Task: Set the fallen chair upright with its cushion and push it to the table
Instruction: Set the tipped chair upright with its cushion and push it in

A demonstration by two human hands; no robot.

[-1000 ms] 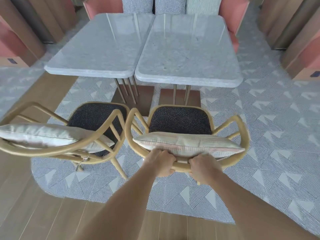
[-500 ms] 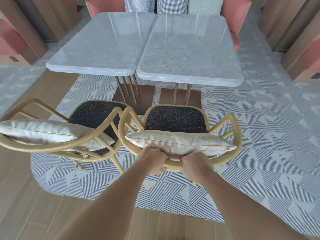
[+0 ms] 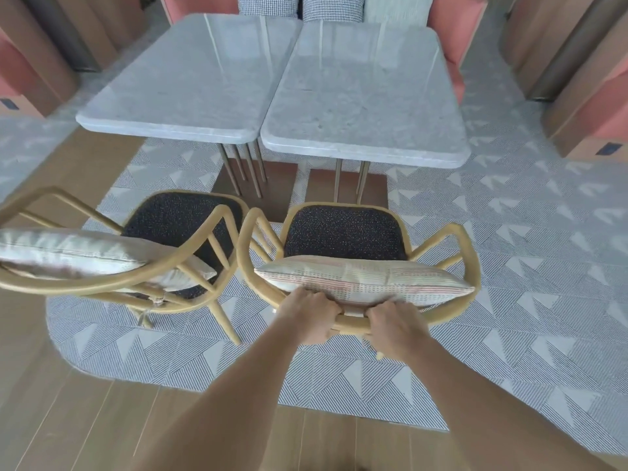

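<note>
A tan wooden chair [image 3: 469, 253] with a dark speckled seat stands upright on the patterned rug, facing the right marble table [image 3: 367, 96]. A pale striped cushion [image 3: 363, 278] leans against its curved backrest. My left hand [image 3: 311, 316] and my right hand [image 3: 396, 322] both grip the top rail of the backrest, close together, just below the cushion. The seat's front edge sits a little short of the table's near edge.
A second matching chair [image 3: 217, 219] with its own cushion [image 3: 68, 253] stands at the left, its armrest almost touching my chair. The left marble table [image 3: 190, 79] adjoins the right one. Pink benches with checked pillows [image 3: 265, 3] lie beyond. Wood floor lies behind the rug [image 3: 509, 351].
The chair has slid slightly forward toward the table with both hands still on the backrest. The view has shifted a little.
</note>
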